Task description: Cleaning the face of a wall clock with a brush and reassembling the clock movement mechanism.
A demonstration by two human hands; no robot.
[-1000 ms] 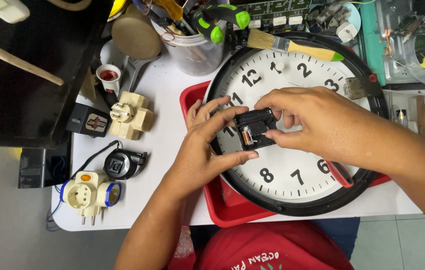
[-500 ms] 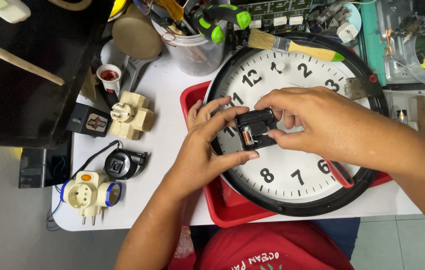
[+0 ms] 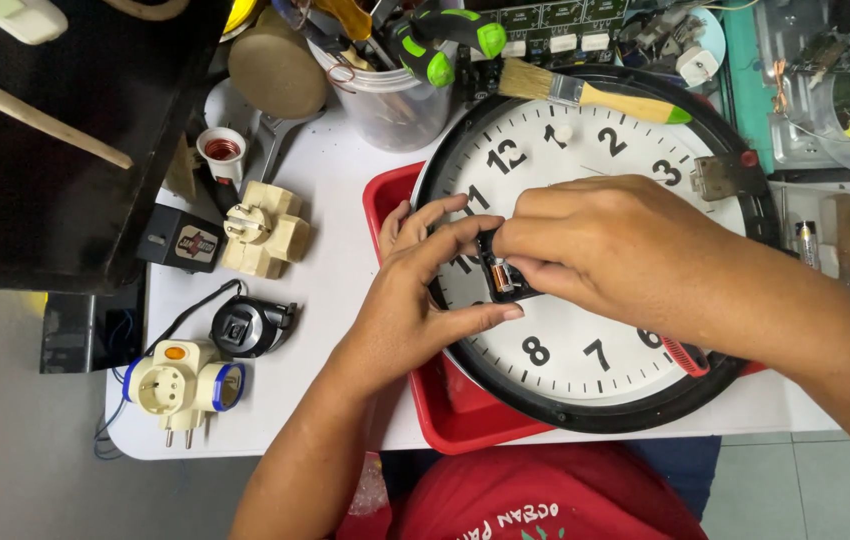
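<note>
A round wall clock (image 3: 595, 360) with a black rim and white face lies flat across a red tray (image 3: 450, 415). Over the middle of the face both hands hold a small black clock mechanism (image 3: 501, 275) with a copper coil showing. My left hand (image 3: 420, 300) grips it from the left, thumb below and fingers above. From the right, my right hand (image 3: 605, 250) covers most of it, fingertips pinching its top and side. A small red clock hand (image 3: 685, 357) lies on the face near the lower right rim.
Left of the tray on the white table lie a cream plug adapter (image 3: 263, 230), a black adapter (image 3: 181, 240), a black round plug (image 3: 250, 325) and a white multi-socket (image 3: 180, 385). A paintbrush (image 3: 595, 95) rests on the clock's top; a tool cup (image 3: 390, 90) stands behind.
Both hands stay on the mechanism over the clock face. My right fingers have closed further over it, hiding more of it.
</note>
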